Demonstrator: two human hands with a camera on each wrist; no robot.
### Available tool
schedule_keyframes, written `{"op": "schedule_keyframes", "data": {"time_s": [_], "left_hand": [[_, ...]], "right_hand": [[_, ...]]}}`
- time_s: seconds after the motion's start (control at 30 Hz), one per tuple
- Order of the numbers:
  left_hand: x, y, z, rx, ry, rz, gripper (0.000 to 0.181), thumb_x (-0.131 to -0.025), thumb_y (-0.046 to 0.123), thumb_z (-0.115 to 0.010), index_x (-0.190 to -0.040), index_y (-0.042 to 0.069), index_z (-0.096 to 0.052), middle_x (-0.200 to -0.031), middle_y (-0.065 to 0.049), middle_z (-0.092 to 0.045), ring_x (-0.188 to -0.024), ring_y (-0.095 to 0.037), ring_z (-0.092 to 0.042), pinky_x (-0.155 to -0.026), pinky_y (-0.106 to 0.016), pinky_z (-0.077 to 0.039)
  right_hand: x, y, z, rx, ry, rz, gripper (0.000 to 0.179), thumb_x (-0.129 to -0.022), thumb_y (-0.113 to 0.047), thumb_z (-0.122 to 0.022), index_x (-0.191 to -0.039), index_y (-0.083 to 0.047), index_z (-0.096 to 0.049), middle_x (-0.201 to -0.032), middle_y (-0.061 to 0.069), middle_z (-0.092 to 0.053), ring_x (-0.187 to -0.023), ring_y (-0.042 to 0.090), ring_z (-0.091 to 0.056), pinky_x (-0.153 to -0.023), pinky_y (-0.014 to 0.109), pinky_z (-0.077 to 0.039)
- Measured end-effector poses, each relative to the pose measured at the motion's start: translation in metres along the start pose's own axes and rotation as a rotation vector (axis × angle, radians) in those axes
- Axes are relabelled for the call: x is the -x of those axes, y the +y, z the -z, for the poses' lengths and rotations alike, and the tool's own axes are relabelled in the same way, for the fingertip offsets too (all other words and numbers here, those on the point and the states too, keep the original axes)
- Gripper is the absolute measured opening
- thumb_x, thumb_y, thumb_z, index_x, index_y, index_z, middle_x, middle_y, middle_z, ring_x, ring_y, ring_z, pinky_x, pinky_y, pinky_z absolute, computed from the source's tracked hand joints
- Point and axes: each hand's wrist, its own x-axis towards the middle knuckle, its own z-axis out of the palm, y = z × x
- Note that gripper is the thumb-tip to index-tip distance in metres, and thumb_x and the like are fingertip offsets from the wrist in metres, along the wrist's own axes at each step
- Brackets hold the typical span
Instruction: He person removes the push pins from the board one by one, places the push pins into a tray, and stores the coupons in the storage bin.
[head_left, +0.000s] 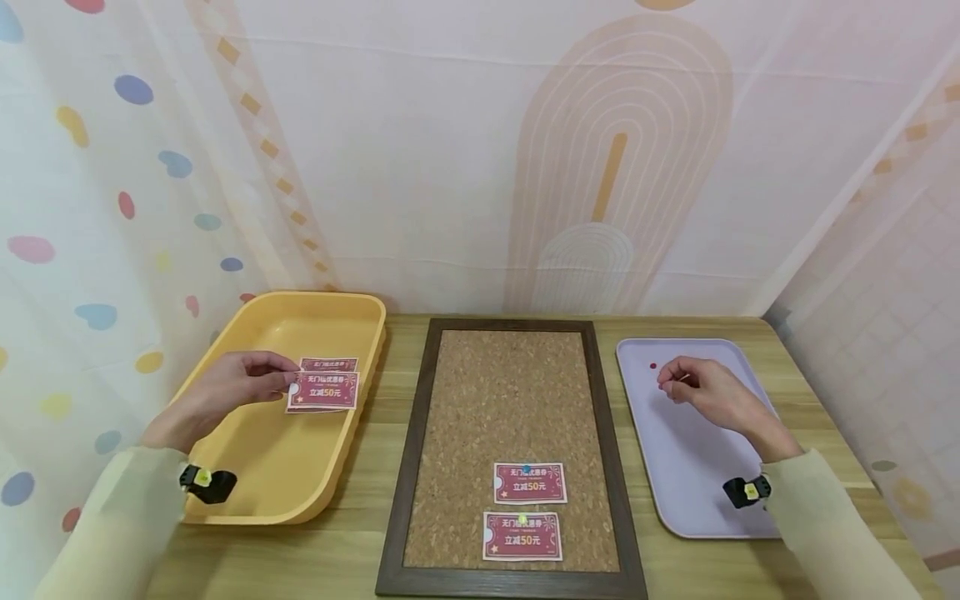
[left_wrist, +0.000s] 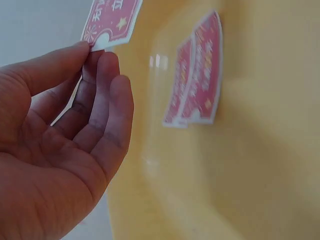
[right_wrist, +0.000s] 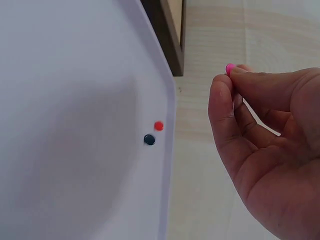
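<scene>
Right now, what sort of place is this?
Probably a little indoor craft corner, though I can't be sure. Patterned cloth hangs behind a wooden table, and a cork board with two coupons lies on the table.

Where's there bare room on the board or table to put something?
The cork board is bare beyond its two pinned coupons. Bare table shows between the yellow bin and board, and between board and lilac tray. Crowded: the board's near end, and the bin's right side, where your left hand holds a coupon above more coupons.
</scene>
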Motion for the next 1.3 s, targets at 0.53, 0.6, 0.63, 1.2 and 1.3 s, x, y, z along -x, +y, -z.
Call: {"op": "schedule_keyframes", "data": {"time_s": [0.53,0.6,0.63,1.2,1.3], "left_hand": [[-0.005,-0.035,0.017,0.026,-0.135,0.159,0.029,-0.104,0.01,-0.062,-0.121,-0.014,-0.062,-0.106,-0.008,-0.072,-0.091,-0.016,-0.068,-0.085,-0.033,-0.059],[-0.006,-0.039,0.017,0.027,-0.142,0.165,0.029,-0.104,0.01,-0.062,-0.121,-0.014,-0.062,-0.106,-0.008,-0.072,-0.091,-0.016,-0.068,-0.085,-0.033,-0.059],[-0.006,-0.041,0.017,0.029,-0.145,0.167,0.029,-0.104,0.009,-0.062,-0.121,-0.014,-0.062,-0.107,-0.008,-0.072,-0.091,-0.016,-0.068,-0.084,-0.033,-0.059],[-0.008,-0.06,0.017,0.0,-0.191,0.178,0.032,-0.104,0.008,-0.061,-0.123,-0.019,-0.06,-0.106,-0.008,-0.073,-0.087,-0.012,-0.067,-0.079,-0.028,-0.059],[-0.009,-0.061,0.018,-0.003,-0.203,0.175,0.033,-0.104,0.007,-0.06,-0.124,-0.02,-0.059,-0.108,-0.01,-0.073,-0.088,-0.012,-0.067,-0.079,-0.027,-0.058]], "right_hand": [[-0.001,0.028,-0.001,-0.079,-0.126,-0.008,0.005,-0.097,0.008,-0.062,-0.098,0.006,-0.066,-0.087,0.007,-0.065,-0.075,0.009,-0.056,-0.067,0.026,-0.051],[-0.001,0.031,-0.003,-0.092,-0.139,-0.012,0.005,-0.096,0.008,-0.061,-0.098,0.007,-0.066,-0.087,0.007,-0.064,-0.074,0.008,-0.055,-0.066,0.025,-0.05],[-0.001,0.032,-0.004,-0.096,-0.144,-0.015,0.006,-0.096,0.009,-0.061,-0.098,0.006,-0.066,-0.086,0.007,-0.064,-0.074,0.008,-0.055,-0.066,0.024,-0.05],[-0.003,0.047,-0.014,-0.081,-0.17,-0.029,0.009,-0.094,0.012,-0.058,-0.096,0.007,-0.065,-0.087,0.005,-0.062,-0.075,0.006,-0.053,-0.065,0.02,-0.049],[-0.004,0.047,-0.014,-0.074,-0.165,-0.037,0.009,-0.095,0.011,-0.058,-0.096,0.007,-0.065,-0.087,0.005,-0.062,-0.075,0.006,-0.052,-0.065,0.02,-0.048]]}}
